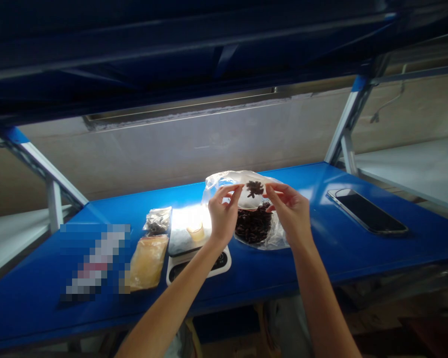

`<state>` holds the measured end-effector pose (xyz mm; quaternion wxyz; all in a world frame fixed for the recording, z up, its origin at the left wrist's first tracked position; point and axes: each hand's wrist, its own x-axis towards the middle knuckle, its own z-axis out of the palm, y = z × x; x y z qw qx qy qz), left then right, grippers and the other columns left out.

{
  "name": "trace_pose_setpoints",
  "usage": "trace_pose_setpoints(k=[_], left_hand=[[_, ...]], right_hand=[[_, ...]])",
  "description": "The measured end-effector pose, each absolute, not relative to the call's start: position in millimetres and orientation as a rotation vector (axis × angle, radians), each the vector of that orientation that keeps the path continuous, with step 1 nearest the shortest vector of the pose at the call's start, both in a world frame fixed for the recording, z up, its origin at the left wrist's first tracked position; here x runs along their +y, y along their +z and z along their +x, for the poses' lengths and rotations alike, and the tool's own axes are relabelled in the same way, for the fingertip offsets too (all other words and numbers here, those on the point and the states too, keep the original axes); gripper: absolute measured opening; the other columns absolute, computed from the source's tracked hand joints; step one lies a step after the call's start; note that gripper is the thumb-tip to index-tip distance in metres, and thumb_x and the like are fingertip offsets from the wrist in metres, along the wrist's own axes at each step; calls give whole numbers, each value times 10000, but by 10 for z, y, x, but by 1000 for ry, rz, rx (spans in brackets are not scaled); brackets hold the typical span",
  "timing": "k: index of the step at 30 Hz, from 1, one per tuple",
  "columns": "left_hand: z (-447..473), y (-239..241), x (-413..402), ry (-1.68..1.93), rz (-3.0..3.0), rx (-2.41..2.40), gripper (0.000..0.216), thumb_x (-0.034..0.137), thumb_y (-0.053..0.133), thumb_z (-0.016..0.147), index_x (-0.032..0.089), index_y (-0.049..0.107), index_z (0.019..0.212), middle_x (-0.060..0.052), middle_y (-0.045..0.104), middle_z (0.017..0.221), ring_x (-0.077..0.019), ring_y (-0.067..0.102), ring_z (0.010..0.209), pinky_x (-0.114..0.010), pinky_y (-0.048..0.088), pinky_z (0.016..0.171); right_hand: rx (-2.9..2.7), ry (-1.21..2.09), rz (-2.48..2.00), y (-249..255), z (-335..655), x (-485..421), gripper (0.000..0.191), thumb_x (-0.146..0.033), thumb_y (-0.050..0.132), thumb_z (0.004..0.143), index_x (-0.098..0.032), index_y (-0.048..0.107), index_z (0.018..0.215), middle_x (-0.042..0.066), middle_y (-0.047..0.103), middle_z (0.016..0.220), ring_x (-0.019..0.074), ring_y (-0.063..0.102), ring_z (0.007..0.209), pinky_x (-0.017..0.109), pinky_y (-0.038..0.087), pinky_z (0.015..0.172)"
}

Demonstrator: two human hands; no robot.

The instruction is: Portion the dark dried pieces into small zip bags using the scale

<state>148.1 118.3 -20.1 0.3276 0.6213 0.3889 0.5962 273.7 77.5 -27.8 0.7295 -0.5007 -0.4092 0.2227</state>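
Observation:
My left hand (223,211) and my right hand (289,211) are raised over the blue shelf (321,258), each pinching a top corner of a small clear bag (253,195) stretched between them. Inside that small bag sits one dark star-shaped spice piece (254,188). Behind and below my hands lies a larger clear plastic bag (259,226) holding a pile of the same dark spice. Under my left wrist stands a white kitchen scale (194,248) with a small yellowish cup (197,231) on its platform.
Left of the scale lie a yellowish filled packet (147,261), a small clear packet of dark bits (157,221) and a blurred-out flat object (93,261). A black phone (366,211) lies at the right. Shelf uprights stand at both ends.

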Motion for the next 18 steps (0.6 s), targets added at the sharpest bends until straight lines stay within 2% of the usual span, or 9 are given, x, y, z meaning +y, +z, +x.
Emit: trace_pose_setpoints(k=[6, 10, 15, 18], left_hand=[[1498, -193, 1110, 1553, 1713, 961, 188, 341, 629, 827, 193, 743, 805, -53, 684, 837, -121, 568, 670, -186, 402, 489], [1495, -188, 1130, 1605, 1673, 991, 191, 355, 635, 823, 205, 753, 833, -49, 691, 871, -117, 569, 673, -191, 403, 496], [1501, -220, 1168, 1516, 1735, 968, 140, 296, 659, 806, 198, 758, 815, -39, 690, 818, -112, 563, 656, -206, 434, 558], [1500, -227, 1164, 1557, 1693, 1003, 164, 330, 648, 817, 207, 756, 829, -37, 686, 857, -110, 567, 666, -197, 421, 537]], right_hand=[[-982, 390, -1168, -213, 2616, 724, 250, -431, 679, 742, -186, 697, 787, 49, 716, 781, 161, 639, 619, 222, 429, 432], [-876, 295, -1190, -229, 2642, 731, 246, -438, 660, 757, -197, 686, 800, 52, 716, 802, 173, 647, 649, 228, 435, 441], [-982, 375, -1218, -271, 2712, 752, 272, -452, 671, 746, -185, 677, 795, 51, 697, 773, 184, 657, 645, 225, 452, 411], [-924, 337, -1203, -268, 2702, 752, 270, -450, 669, 749, -186, 667, 808, 53, 689, 791, 181, 652, 661, 225, 464, 416]])
